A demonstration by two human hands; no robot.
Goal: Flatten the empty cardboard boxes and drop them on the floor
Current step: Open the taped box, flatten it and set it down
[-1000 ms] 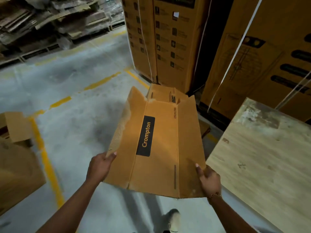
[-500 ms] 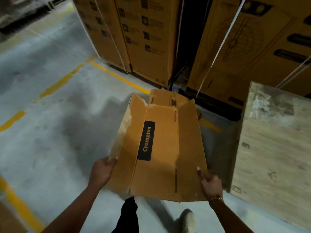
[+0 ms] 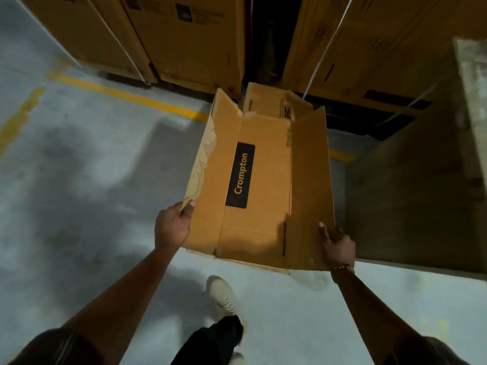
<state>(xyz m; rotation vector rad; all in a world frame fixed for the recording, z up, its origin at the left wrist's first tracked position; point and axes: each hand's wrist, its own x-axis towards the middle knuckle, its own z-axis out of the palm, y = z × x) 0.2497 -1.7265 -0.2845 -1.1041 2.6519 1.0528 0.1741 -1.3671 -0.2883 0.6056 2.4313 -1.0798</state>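
A flattened brown cardboard box [image 3: 266,180] with a black "Crompton" label is held out in front of me, above the grey floor [image 3: 79,180]. Its left edge is torn and ragged. My left hand [image 3: 171,227] grips the near left corner, thumb on top. At the near right corner my right hand [image 3: 337,243] holds the box, fingers laid on its top face. Open flaps stick out at the far end.
Tall strapped cartons [image 3: 163,40] stand on pallets along the back. A wooden crate [image 3: 411,196] rises at the right. Yellow floor lines [image 3: 126,96] run past the cartons. My shoe [image 3: 224,296] is on the floor below the box.
I have stepped closer to the cartons and my view has tipped further down. The box stays in both hands, carried forward and lower toward the floor.
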